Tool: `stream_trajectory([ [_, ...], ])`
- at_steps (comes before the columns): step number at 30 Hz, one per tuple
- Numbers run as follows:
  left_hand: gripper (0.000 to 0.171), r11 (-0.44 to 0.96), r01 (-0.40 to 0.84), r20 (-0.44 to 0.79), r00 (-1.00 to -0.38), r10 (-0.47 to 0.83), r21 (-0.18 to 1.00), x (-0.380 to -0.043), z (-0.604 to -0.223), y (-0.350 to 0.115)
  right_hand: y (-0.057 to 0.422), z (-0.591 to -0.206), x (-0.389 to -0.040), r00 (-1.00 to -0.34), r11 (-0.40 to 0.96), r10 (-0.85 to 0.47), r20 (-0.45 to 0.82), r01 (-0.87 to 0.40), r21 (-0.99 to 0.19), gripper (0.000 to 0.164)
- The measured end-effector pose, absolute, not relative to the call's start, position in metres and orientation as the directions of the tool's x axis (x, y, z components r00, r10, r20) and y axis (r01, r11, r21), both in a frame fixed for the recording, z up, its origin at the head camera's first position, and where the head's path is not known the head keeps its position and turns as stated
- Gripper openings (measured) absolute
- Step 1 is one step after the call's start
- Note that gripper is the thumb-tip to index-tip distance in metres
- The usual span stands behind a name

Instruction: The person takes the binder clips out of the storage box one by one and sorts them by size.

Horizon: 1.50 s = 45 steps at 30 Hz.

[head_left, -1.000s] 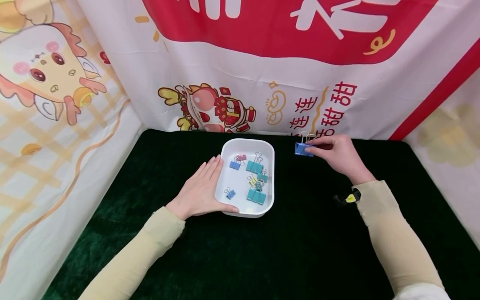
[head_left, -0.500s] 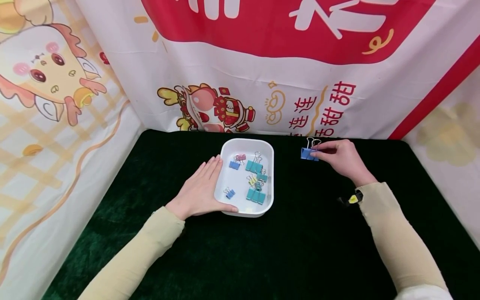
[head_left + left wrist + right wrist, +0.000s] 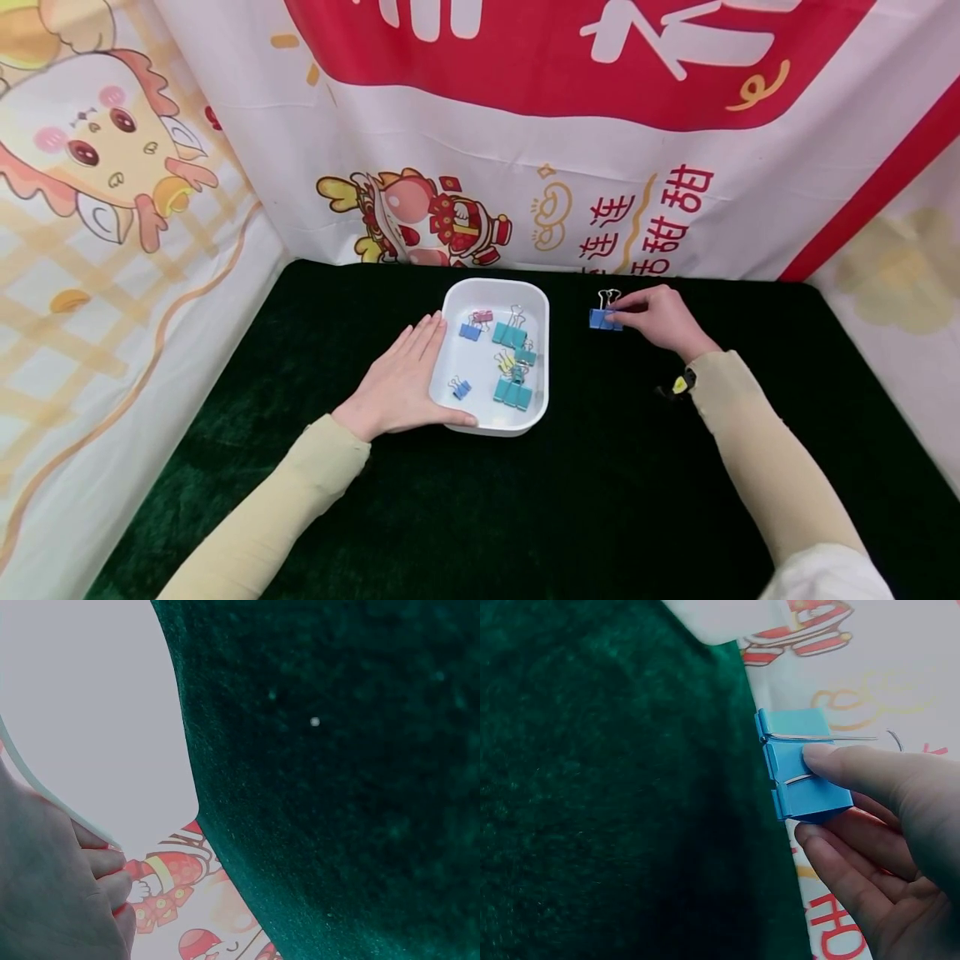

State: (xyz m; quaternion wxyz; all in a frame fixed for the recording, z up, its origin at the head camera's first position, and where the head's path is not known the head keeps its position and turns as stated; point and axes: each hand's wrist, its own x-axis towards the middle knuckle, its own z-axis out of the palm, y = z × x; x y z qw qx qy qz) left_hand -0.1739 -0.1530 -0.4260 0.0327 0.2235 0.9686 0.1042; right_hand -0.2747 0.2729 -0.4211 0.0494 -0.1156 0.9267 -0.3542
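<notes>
My right hand pinches a large blue binder clip between thumb and fingers, its wire handles pointing up in the head view. The clip is to the right of a white plastic box. Along the box's left side lies my left hand, fingers straight against the wall and thumb at the near rim. In the box are several binder clips: two large teal ones, smaller teal ones, a yellow one, a pink one and two small blue ones. The left wrist view shows the box's outer wall.
The table is covered in dark green velvet cloth. Printed white fabric hangs close behind the table's back edge, and more of it stands on the left and right.
My right hand with the blue binder clip first shifts slightly right and down, then back left and lower, toward the cloth. My left hand and the box stay where they were.
</notes>
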Motion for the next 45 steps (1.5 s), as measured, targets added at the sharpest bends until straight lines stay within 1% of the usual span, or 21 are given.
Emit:
stream_trajectory([
  [7,0.143,0.877,0.427,-0.02,-0.897,0.442,0.221,-0.173,-0.426,-0.153,0.269,-0.432,-0.283,-0.964,0.73,-0.261,-0.057,-0.158,-0.664,0.026],
  [17,0.141,0.875,0.428,-0.016,-0.897,0.442,0.225,-0.173,-0.426,-0.153,0.268,-0.438,-0.286,-0.966,0.74,-0.247,-0.083,-0.133,-0.659,0.028],
  [22,0.142,0.877,0.427,-0.021,-0.897,0.442,0.22,-0.173,-0.425,-0.153,0.269,-0.444,-0.287,-0.971,0.747,-0.22,-0.094,-0.105,-0.657,0.032],
  [26,0.141,0.874,0.425,-0.02,-0.897,0.441,0.234,-0.173,-0.425,-0.153,0.27,-0.446,-0.287,-0.973,0.74,-0.218,-0.083,-0.109,-0.663,0.035],
  [30,0.14,0.874,0.423,-0.02,-0.898,0.44,0.239,-0.173,-0.425,-0.153,0.271,-0.446,-0.287,-0.972,0.736,-0.22,-0.081,-0.11,-0.668,0.044],
  [35,0.141,0.875,0.423,-0.018,-0.898,0.439,0.234,-0.173,-0.425,-0.153,0.274,-0.439,-0.285,-0.978,0.728,-0.198,-0.068,-0.1,-0.678,0.063],
  [37,0.141,0.877,0.423,-0.018,-0.899,0.438,0.229,-0.173,-0.425,-0.153,0.274,-0.433,-0.283,-0.983,0.718,-0.178,-0.049,-0.095,-0.69,0.067],
  [40,0.142,0.878,0.424,-0.02,-0.898,0.439,0.221,-0.173,-0.425,-0.153,0.274,-0.422,-0.282,-0.988,0.696,-0.157,-0.012,-0.102,-0.711,0.067],
  [45,0.142,0.877,0.426,-0.02,-0.897,0.441,0.221,-0.173,-0.425,-0.153,0.27,-0.402,-0.276,-0.985,0.669,-0.166,0.043,-0.145,-0.729,0.064],
])
